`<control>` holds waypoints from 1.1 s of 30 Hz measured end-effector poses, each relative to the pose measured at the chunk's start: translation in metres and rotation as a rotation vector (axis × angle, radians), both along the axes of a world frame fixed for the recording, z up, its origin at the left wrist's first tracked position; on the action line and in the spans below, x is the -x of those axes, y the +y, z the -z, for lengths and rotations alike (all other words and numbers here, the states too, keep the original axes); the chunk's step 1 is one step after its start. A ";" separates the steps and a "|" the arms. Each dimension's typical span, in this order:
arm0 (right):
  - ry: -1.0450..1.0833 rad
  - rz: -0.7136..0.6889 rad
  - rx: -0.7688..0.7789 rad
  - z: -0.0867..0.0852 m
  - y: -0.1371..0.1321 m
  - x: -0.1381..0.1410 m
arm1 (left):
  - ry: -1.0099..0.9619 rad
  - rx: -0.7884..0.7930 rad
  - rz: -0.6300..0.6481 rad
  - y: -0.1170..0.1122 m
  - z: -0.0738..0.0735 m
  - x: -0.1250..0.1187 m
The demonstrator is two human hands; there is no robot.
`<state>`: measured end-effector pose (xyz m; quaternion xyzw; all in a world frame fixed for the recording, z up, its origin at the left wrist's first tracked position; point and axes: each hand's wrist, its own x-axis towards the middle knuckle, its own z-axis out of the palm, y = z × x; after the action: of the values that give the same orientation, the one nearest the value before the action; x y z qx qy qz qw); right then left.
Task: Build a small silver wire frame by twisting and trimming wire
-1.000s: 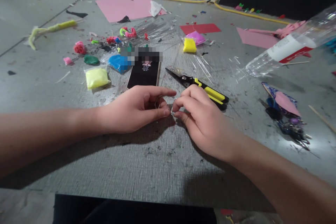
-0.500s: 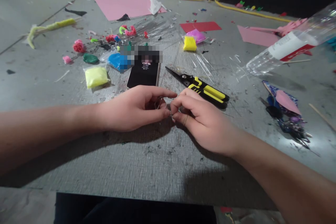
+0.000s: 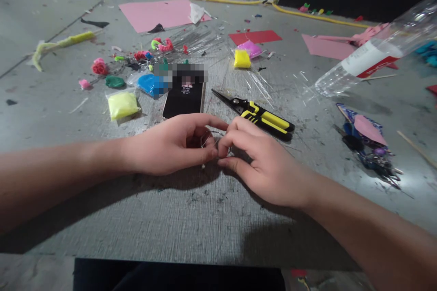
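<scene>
Between my hands, just above the near part of the grey table, is a thin silvery wire (image 3: 215,132) bent into a loop. My left hand (image 3: 170,145) pinches it between thumb and fingers, and a small pale tip (image 3: 203,166) shows under that thumb. Curled in from the other side, my right hand (image 3: 266,159) has its bent fingers and thumb around the wire's right part; its exact grip is partly hidden. Behind the right hand lie black and yellow pliers (image 3: 262,120), jaws toward the upper left. A phone (image 3: 182,100) lies flat beyond my left hand.
Packets of yellow (image 3: 122,104) and blue clay (image 3: 150,85) sit left of the phone. Farther back are pink paper (image 3: 153,14), red paper (image 3: 256,37) and a yellow clay packet (image 3: 242,59). At right, a clear bottle (image 3: 358,66) lies near a bundle of ornaments (image 3: 368,141).
The whole view has shifted slightly. My right thumb has moved a little away from its index finger, and more of the wire loop shows, with its pale tip below my left thumb.
</scene>
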<state>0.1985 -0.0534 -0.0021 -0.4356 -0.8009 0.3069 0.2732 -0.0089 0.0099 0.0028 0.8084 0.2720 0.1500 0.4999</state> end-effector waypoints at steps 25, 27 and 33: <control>0.411 0.204 0.490 -0.001 0.003 0.003 | -0.120 -0.443 0.069 0.006 0.002 0.007; 0.473 0.216 0.537 0.000 0.002 0.003 | -0.178 -0.773 0.086 0.005 0.004 0.010; 0.544 0.138 0.612 -0.002 0.002 0.001 | -0.145 -1.061 0.112 0.000 0.001 0.014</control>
<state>0.1973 -0.0517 0.0001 -0.4523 -0.5404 0.6158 0.3524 -0.0230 0.0100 0.0017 0.9507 0.0802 0.2956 0.0477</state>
